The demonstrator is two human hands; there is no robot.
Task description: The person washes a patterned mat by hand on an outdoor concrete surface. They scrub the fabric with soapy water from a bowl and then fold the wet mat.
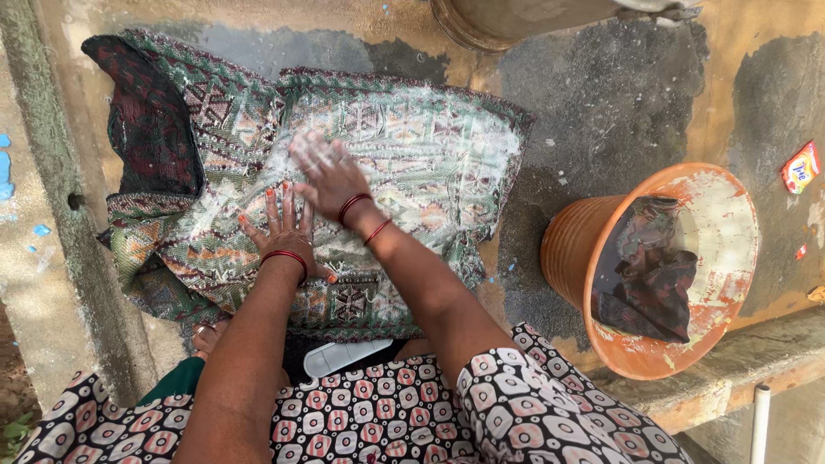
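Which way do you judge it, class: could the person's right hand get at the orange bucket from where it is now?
Probably yes. The right hand lies on the soapy patterned cloth, and only bare wet floor separates it from the orange bucket on that side.

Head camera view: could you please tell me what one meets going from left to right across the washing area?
Concrete ledge → patterned wet cloth with the left hand and right hand pressed on it → orange bucket holding dark clothes → small sachet.
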